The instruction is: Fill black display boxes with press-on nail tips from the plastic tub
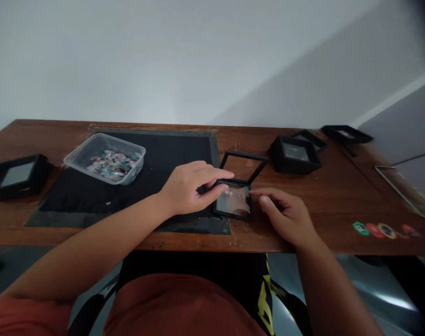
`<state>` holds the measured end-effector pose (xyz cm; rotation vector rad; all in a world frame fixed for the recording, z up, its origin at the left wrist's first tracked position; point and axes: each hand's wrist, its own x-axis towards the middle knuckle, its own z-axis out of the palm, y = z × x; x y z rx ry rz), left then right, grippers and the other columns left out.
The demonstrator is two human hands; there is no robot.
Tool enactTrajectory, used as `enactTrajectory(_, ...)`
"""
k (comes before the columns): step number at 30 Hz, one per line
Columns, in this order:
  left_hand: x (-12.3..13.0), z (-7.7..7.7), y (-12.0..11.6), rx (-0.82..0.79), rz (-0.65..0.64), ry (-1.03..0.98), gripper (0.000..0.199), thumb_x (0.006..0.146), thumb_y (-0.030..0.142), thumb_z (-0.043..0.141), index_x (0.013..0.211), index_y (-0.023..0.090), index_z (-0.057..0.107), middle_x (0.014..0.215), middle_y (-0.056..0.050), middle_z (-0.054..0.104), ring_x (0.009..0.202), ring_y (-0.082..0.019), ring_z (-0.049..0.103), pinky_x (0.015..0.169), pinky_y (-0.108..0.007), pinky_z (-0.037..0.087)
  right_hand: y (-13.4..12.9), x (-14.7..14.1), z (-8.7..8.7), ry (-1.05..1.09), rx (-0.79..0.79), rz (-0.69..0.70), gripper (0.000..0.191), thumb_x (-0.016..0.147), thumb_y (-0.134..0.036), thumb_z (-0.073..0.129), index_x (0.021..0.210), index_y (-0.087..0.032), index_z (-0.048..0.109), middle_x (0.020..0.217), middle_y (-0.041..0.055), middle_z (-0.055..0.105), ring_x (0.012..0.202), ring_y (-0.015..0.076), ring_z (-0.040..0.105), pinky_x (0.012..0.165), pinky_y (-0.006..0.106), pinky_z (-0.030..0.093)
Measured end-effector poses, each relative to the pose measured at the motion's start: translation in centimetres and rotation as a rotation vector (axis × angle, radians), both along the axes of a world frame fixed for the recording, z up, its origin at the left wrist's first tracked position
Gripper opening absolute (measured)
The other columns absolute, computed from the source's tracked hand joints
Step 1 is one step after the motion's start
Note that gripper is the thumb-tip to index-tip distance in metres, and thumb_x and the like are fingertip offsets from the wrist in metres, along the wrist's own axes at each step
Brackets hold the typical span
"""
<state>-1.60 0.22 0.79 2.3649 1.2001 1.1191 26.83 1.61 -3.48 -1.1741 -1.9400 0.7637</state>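
A small black-framed display case with a clear film inside lies at the right edge of the dark mat. Its framed lid stands raised at the back. Several tiny pale stones rest on the film. My left hand reaches over the case from the left, thumb and index finger stretched out and apart. The thumb tip is beside the stones; whether it touches one I cannot tell. My right hand rests on the table at the right, its index fingertip against the case's edge and its thumb apart.
On the mat stands a clear plastic tub of mixed coloured stones. Black framed cases are stacked at the left and back right. Colourful round badges and a thin frame lie at the right.
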Motion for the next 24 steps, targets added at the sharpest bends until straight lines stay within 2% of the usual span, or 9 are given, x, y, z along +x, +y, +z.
enactTrajectory(2,-0.3,1.2,-0.4,0.105,-0.018,0.003,0.025,0.1,0.037,0.061,0.105,0.024,0.082,0.077,-0.002,0.075,0.071,-0.016,0.064,0.08,-0.035,0.053,0.1,0.1,-0.1,0.067,0.002,-0.049,0.048,0.1,-0.067,0.061,0.092,-0.023,0.08,0.061,0.0008,0.059,0.057,0.017,0.054,0.058,0.032,0.042)
enactTrajectory(4,-0.7,1.9,-0.6,0.218,0.011,0.0,0.018,0.097,0.035,0.066,0.1,0.025,0.081,0.077,-0.002,0.076,0.07,-0.016,0.065,0.079,-0.036,0.053,0.2,0.0,-0.3,0.148,0.005,-0.121,0.053,0.1,-0.072,0.058,0.089,-0.023,0.074,0.06,-0.001,0.052,0.056,0.0159,0.049,0.056,0.031,0.039)
enactTrajectory(6,-1.0,1.9,-0.6,0.334,0.084,-0.027,0.012,0.094,0.035,0.071,0.095,0.026,0.079,0.073,-0.001,0.074,0.07,-0.017,0.065,0.077,-0.037,0.053,0.4,-0.1,-0.5,0.225,0.008,-0.189,0.054,0.099,-0.076,0.056,0.086,-0.024,0.064,0.06,-0.0036,0.046,0.054,0.0139,0.042,0.052,0.029,0.033)
enactTrajectory(8,-1.1,1.2,-0.5,0.355,0.131,-0.083,0.016,0.095,0.035,0.069,0.084,0.025,0.074,0.07,-0.001,0.072,0.067,-0.018,0.064,0.073,-0.037,0.053,0.5,-0.2,-0.5,0.267,0.004,-0.217,0.055,0.096,-0.077,0.059,0.079,-0.025,0.053,0.06,-0.0062,0.038,0.052,0.0117,0.032,0.051,0.028,0.028)
enactTrajectory(12,-0.6,-0.6,-0.3,0.239,0.147,-0.108,0.022,0.097,0.032,0.069,0.077,0.023,0.071,0.064,0.0,0.068,0.061,-0.015,0.059,0.065,-0.032,0.049,0.6,-0.3,-0.2,0.266,0.006,-0.213,0.061,0.096,-0.08,0.057,0.071,-0.026,0.042,0.061,-0.0067,0.035,0.054,0.0108,0.029,0.052,0.027,0.029)
enactTrajectory(16,-0.1,-1.2,0.0,0.035,0.099,0.015,0.021,0.094,0.039,0.072,0.081,0.025,0.079,0.063,0.002,0.067,0.06,-0.014,0.059,0.062,-0.029,0.046,0.4,-0.4,0.0,0.216,0.005,-0.189,0.061,0.097,-0.076,0.055,0.069,-0.025,0.039,0.063,-0.0058,0.037,0.058,0.0109,0.032,0.056,0.026,0.032)
enactTrajectory(20,-0.1,-1.4,0.4,-0.123,0.093,0.12,0.024,0.095,0.042,0.069,0.084,0.027,0.084,0.063,0.002,0.067,0.056,-0.013,0.056,0.058,-0.027,0.04,-0.2,-0.5,0.0,0.095,-0.05,-0.086,0.048,0.092,-0.061,0.069,0.07,-0.022,0.051,0.063,-0.0053,0.048,0.057,0.0099,0.038,0.057,0.026,0.033)
enactTrajectory(24,0.0,-1.7,0.6,-0.192,0.058,0.177,0.028,0.095,0.044,0.067,0.08,0.026,0.084,0.063,0.001,0.068,0.057,-0.014,0.057,0.057,-0.028,0.037,-0.6,-0.5,0.1,-0.016,-0.078,-0.011,0.035,0.092,-0.051,0.074,0.076,-0.02,0.069,0.061,-0.0044,0.056,0.056,0.0095,0.045,0.057,0.025,0.032)
